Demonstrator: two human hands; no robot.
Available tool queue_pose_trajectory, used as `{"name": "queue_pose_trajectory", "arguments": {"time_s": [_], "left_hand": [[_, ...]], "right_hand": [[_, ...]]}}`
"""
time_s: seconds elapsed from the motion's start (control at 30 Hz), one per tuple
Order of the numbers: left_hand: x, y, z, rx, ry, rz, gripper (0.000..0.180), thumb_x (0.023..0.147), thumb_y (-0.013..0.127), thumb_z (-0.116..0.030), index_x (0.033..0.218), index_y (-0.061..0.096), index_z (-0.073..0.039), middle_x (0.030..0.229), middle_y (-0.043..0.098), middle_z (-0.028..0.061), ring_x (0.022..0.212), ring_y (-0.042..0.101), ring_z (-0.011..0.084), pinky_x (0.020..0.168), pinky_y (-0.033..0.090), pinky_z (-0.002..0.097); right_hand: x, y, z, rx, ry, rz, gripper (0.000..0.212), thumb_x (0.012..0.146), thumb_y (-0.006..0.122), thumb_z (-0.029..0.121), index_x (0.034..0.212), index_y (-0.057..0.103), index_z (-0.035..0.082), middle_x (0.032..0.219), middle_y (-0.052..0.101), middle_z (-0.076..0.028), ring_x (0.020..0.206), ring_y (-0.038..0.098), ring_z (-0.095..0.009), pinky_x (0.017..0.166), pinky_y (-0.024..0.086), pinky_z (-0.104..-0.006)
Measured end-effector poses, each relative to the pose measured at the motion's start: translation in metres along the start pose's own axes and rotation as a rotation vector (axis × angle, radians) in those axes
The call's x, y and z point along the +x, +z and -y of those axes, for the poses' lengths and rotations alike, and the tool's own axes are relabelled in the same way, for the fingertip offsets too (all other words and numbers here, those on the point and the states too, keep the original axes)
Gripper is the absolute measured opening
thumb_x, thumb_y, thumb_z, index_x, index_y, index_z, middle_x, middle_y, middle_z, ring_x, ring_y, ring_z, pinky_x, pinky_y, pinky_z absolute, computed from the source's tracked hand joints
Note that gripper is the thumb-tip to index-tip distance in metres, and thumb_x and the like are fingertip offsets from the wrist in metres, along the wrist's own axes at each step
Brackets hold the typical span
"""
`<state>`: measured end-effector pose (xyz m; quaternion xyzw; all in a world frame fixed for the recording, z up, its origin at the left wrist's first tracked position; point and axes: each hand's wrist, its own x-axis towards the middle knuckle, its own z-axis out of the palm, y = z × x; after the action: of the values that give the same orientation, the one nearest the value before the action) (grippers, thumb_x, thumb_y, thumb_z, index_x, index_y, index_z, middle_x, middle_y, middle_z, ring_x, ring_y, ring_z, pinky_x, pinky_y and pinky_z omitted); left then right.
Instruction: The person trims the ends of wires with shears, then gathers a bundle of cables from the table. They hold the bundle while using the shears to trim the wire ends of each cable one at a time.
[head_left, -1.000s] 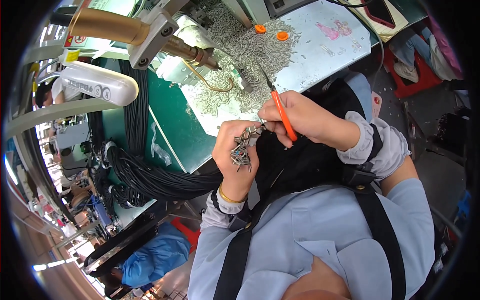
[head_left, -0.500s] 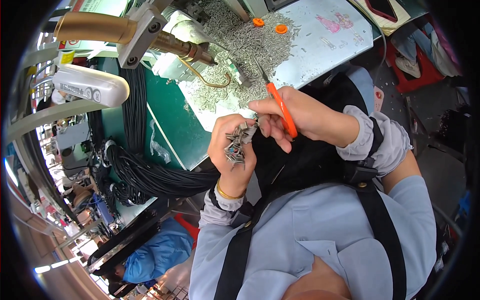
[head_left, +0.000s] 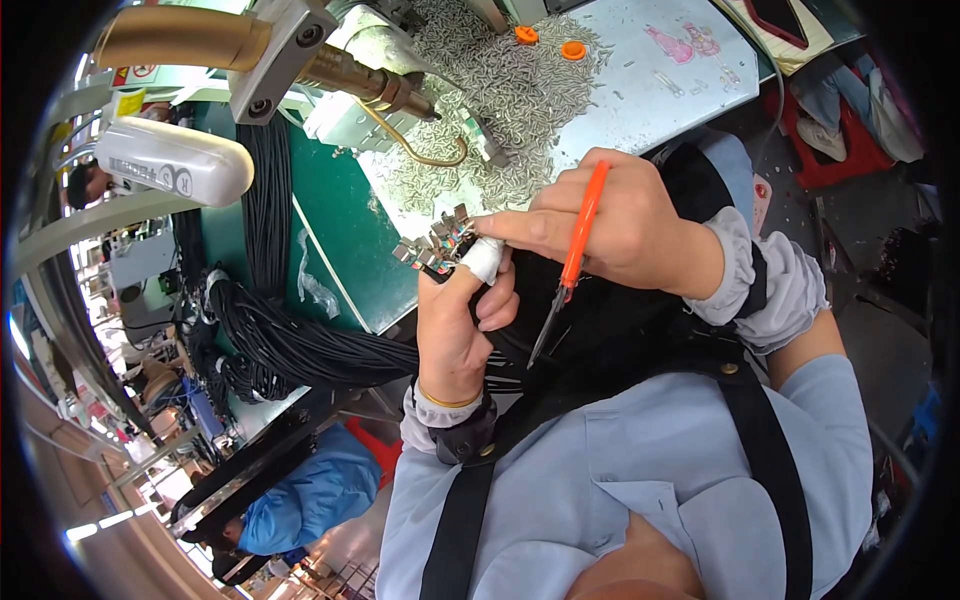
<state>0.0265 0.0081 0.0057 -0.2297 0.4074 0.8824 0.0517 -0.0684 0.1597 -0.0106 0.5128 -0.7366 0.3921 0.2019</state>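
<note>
My left hand point(head_left: 455, 340) is closed round a bunch of cable ends with small metal connectors point(head_left: 440, 243), which fan out above the fist and show coloured wires. White wrapping point(head_left: 484, 260) covers the thumb. My right hand point(head_left: 610, 225) keeps orange-handled scissors point(head_left: 582, 230) hooked in its curled fingers, blades pointing down towards my lap. Its extended index finger reaches the connectors beside the wrapped thumb. Black cables point(head_left: 300, 340) run left from near my left wrist across the green bench.
Many small metal pieces point(head_left: 500, 90) lie heaped on the pale board point(head_left: 640, 100), with an orange cap point(head_left: 573, 50) among them. A brass-coloured machine head point(head_left: 350, 85) and a white rounded lamp-like housing point(head_left: 175, 160) overhang the left. A person in blue point(head_left: 310, 500) sits at lower left.
My left hand has turned, so the connectors now point up and left. The scissors have swung from blades up to blades down, and my right index finger has come to the connectors.
</note>
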Motion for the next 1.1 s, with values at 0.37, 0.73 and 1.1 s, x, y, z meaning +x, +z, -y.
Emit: {"name": "queue_pose_trajectory", "arguments": {"time_s": [0.37,0.73,1.1], "left_hand": [[0.003,0.003,0.024,0.594,0.552,-0.133,0.019,0.075,0.056,0.004,0.093,0.050,-0.001,0.076,0.052,0.0042,0.052,0.043,0.0054,0.040,0.031,0.0168],[-0.007,0.010,0.016,0.403,0.406,-0.244,0.017,0.073,0.060,0.002,0.089,0.054,0.001,0.077,0.053,0.0033,0.057,0.045,0.0053,0.042,0.033,0.0164],[-0.003,0.012,0.016,0.322,0.435,-0.281,0.014,0.074,0.058,0.006,0.087,0.054,0.001,0.072,0.052,0.0029,0.047,0.037,0.0039,0.038,0.025,0.0179]], "right_hand": [[-0.014,0.011,0.018,0.155,0.278,0.007,0.005,0.079,0.056,0.008,0.084,0.057,0.007,0.061,0.052,0.001,0.050,0.052,-0.011,0.048,0.038,-0.0228],[-0.012,0.007,0.020,1.088,0.833,0.027,0.017,0.082,0.058,0.016,0.086,0.051,0.001,0.066,0.055,-0.004,0.052,0.055,-0.012,0.048,0.044,-0.0244],[-0.019,0.005,0.014,0.351,0.617,0.444,0.033,0.073,0.066,0.031,0.065,0.049,0.003,0.045,0.046,-0.008,0.040,0.050,-0.023,0.041,0.038,-0.0309]]}}
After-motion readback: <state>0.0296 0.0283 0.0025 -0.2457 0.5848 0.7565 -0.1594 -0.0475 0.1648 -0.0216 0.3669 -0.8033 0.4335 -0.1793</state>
